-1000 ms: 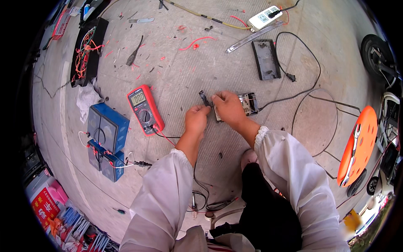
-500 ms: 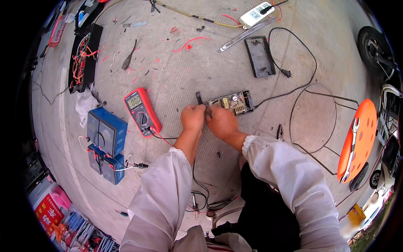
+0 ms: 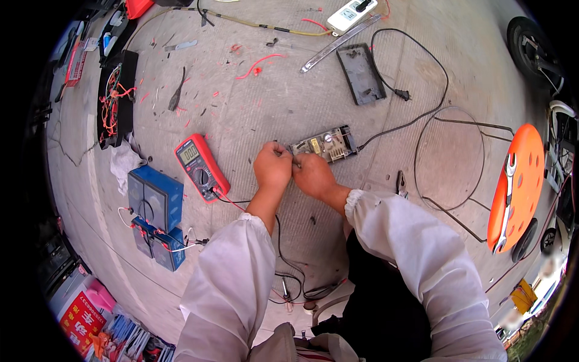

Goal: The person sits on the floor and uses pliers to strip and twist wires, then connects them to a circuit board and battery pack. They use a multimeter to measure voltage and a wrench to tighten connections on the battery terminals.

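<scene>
My left hand (image 3: 272, 168) is closed in a pinch on a thin black cable (image 3: 278, 241), which runs down from under it toward my body. Close against it, my right hand (image 3: 315, 176) pinches too, and a dark bit of the cable shows at its fingertips. The cable's end is mostly hidden by the fingers. Just beyond my right hand lies an opened charger (image 3: 325, 143), its circuit board and parts bare, with a black power cord (image 3: 398, 134) leading off to the right. Left of my hands is a red multimeter (image 3: 202, 168) with red and black leads.
Blue batteries (image 3: 158, 196) wired together stand at the left, below a black box of red wires (image 3: 116, 102). Farther off are a black casing half (image 3: 362, 73) and a white power strip (image 3: 351, 16). An orange stool (image 3: 520, 193) with a wrench on it lies at the right.
The view has shifted slightly. My left hand has tilted left, its fingertips drawn a little away from the right hand's. The dark end that stuck up above the fingers is now mostly covered.
</scene>
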Demonstrator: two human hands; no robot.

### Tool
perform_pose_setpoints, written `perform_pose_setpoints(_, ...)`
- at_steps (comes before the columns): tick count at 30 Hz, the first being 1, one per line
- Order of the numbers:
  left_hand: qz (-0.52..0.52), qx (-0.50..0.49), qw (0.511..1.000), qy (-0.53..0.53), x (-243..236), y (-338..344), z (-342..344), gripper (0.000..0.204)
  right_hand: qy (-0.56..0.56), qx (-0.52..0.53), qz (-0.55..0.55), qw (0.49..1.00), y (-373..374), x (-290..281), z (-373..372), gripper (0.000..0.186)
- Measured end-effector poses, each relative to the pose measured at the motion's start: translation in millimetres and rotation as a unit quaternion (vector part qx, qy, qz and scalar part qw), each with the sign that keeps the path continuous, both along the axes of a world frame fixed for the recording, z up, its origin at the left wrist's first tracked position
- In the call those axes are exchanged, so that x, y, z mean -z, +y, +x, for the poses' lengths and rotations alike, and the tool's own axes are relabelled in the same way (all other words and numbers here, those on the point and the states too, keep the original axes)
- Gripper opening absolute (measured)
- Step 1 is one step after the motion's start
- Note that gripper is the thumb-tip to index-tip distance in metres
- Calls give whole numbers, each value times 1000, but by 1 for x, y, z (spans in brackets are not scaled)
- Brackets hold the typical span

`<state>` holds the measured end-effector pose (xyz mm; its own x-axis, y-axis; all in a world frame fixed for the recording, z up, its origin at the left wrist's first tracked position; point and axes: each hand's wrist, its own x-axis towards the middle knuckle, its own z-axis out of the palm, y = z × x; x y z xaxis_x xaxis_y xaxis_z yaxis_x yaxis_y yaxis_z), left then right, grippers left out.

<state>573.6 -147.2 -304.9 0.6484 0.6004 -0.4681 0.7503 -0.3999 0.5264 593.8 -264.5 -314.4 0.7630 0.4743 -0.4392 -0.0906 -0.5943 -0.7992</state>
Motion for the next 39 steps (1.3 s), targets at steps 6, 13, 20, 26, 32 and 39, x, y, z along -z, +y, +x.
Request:
perform_pose_setpoints(6,23,112,992,62,3,10,5,19,31,26,10,999,-3,-1,0,23)
perform_pose_setpoints(13,-291,-44,940,174,17,40,15,23,8,53,31,998,-9,10,-12,27)
perform_pose_setpoints(20,-438,-167,866,175,17,46,16,15,33,135,50,989,-7,-10,-15,30)
perform_pose_setpoints(26,-452,-183,846,215,8,43,21,14,-35,145,38,988,4,13,-14,28)
perform_pose_setpoints(32,-486,-183,826,220,10,50,16,17,179,111,44,977,2,7,-4,27)
perform_pose_setpoints(39,-516,-202,814,177,7,50,11,14,379,272,110,878,-4,-9,-2,22)
